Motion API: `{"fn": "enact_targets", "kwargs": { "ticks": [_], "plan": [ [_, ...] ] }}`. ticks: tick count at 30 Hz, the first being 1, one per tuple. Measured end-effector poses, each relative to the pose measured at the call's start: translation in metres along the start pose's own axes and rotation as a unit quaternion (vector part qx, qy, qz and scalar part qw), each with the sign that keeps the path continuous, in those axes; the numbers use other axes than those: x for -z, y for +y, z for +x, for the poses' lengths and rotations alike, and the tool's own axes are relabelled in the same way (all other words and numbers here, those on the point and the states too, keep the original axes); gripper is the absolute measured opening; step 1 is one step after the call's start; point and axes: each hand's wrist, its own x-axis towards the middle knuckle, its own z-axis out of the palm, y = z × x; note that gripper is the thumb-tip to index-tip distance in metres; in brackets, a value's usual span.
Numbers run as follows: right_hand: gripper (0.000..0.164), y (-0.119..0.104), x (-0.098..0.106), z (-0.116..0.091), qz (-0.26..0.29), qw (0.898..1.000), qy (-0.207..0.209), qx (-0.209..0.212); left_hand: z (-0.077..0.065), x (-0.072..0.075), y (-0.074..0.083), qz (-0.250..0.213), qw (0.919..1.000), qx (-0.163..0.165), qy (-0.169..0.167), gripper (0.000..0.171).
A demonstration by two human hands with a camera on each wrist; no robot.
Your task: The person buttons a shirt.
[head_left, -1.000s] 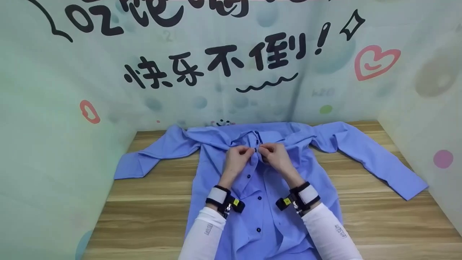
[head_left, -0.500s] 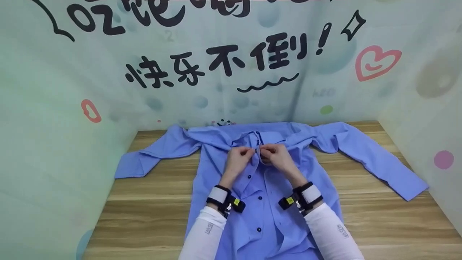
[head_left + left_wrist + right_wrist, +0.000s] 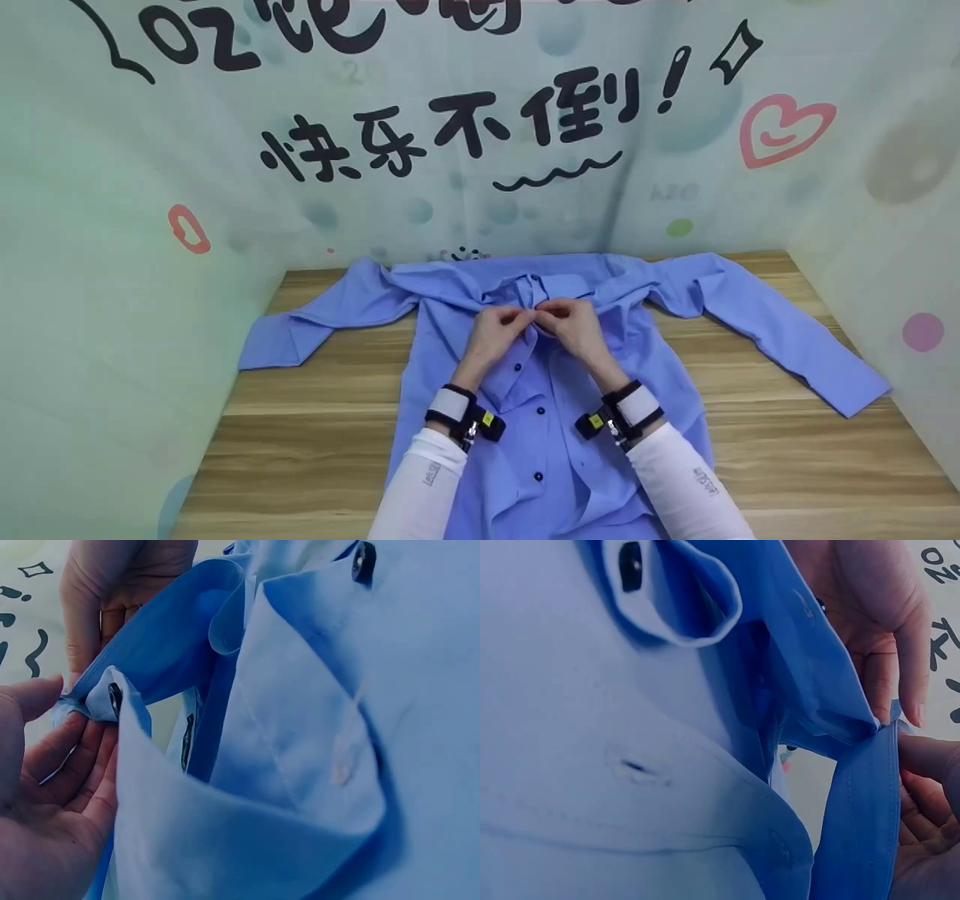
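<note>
A blue long-sleeved button-up shirt [image 3: 660,382] lies front up, its sleeves spread to both sides. My left hand [image 3: 493,334] pinches one front edge near the collar between thumb and fingers. Fingertip to fingertip with it, my right hand [image 3: 574,328] pinches the other front edge. In the left wrist view, a dark button [image 3: 115,699] shows on a fold beside the left fingers. The right wrist view shows the buttonhole placket [image 3: 862,817] at the right fingers, with a slit buttonhole [image 3: 635,766] lower on the shirt. What sits right between the fingertips is hidden.
Under the shirt is a wood-grain table [image 3: 315,420]. A pale printed cloth [image 3: 450,217] with black writing hangs behind it, and light walls stand at both sides. Further dark buttons [image 3: 538,476] run down the shirt front.
My right hand has shifted slightly left, so both hands' fingertips now meet. The dark button seen between them earlier is covered now. The rest of the shirt lies as before.
</note>
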Motion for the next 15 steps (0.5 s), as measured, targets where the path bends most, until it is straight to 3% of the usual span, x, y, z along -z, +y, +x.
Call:
{"fn": "enact_targets", "kwargs": {
  "ticks": [4,7,10,15],
  "plan": [
    [0.017,0.0,0.002,0.0,-0.008,1.0,-0.019,-0.004,0.0,0.001,-0.001,0.006,1.0,0.001,0.008,0.024],
    [0.022,-0.001,0.007,0.0,0.042,0.997,-0.054,-0.04,0.001,0.001,0.001,0.012,0.9997,0.007,0.02,0.022],
    [0.028,-0.001,0.013,0.0,0.101,0.987,-0.079,-0.092,0.001,0.0,0.002,0.018,0.9993,0.011,0.03,0.021],
    [0.034,0.001,0.016,0.001,0.113,0.982,-0.093,-0.122,0.002,-0.004,0.004,0.023,0.999,0.012,0.036,0.02]
  ]
}}
